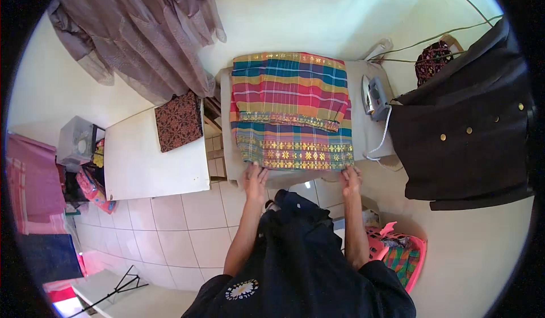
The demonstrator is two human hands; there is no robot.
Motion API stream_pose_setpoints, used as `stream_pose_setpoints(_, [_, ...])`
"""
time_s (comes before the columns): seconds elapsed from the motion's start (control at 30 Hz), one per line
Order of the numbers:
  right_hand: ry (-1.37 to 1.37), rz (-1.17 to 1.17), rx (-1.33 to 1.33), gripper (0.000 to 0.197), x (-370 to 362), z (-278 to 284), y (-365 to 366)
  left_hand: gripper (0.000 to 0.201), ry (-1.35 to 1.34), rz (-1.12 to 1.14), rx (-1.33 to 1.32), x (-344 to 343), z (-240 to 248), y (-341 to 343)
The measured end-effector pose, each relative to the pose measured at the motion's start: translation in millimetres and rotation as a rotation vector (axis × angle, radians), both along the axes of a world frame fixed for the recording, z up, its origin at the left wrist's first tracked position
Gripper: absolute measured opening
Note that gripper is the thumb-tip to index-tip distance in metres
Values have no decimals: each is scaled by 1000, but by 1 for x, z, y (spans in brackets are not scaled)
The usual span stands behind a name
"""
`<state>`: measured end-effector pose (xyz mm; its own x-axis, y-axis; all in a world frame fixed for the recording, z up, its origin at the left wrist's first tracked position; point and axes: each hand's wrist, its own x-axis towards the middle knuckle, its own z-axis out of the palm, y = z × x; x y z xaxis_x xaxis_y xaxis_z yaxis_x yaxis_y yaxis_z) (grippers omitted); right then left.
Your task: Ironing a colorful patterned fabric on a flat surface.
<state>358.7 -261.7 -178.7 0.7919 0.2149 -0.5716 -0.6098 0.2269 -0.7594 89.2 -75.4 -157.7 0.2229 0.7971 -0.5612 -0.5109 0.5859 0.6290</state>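
A folded plaid cloth (292, 99) in red, teal, purple and mustard, with gold motifs along its bands, lies on a grey-covered ironing table (366, 108). Its upper layer is folded short, so the gold border of the lower layer shows nearest me. My left hand (255, 180) grips the near left corner with its fingertips. At the near right corner, my right hand (351, 180) pinches the edge. Right of the cloth, an iron (374, 98) rests on the table, with a white cord (381, 139) trailing from it.
A dark jacket with gold buttons (465, 148) hangs at the right. To the left stands a white table (153, 173) bearing a folded brown patterned cloth (179, 121). Mauve garments (136, 28) hang above it. A pink basket (420, 255) of cloth sits by my right arm.
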Motion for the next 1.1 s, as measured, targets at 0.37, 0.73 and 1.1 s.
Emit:
stream_pose_setpoints(0.37, [-528, 341, -521, 48, 52, 9, 30, 62, 98, 167, 177, -56, -5, 81])
stream_pose_setpoints(0.73, [-629, 571, -649, 26, 102, 7, 32, 64, 892, -180, 365, -80, -4, 94])
stream_pose_setpoints(1.1, [-816, 530, -758, 24, 135, 55, 135, 58, 1254, -497, 656, 43, 62, 134])
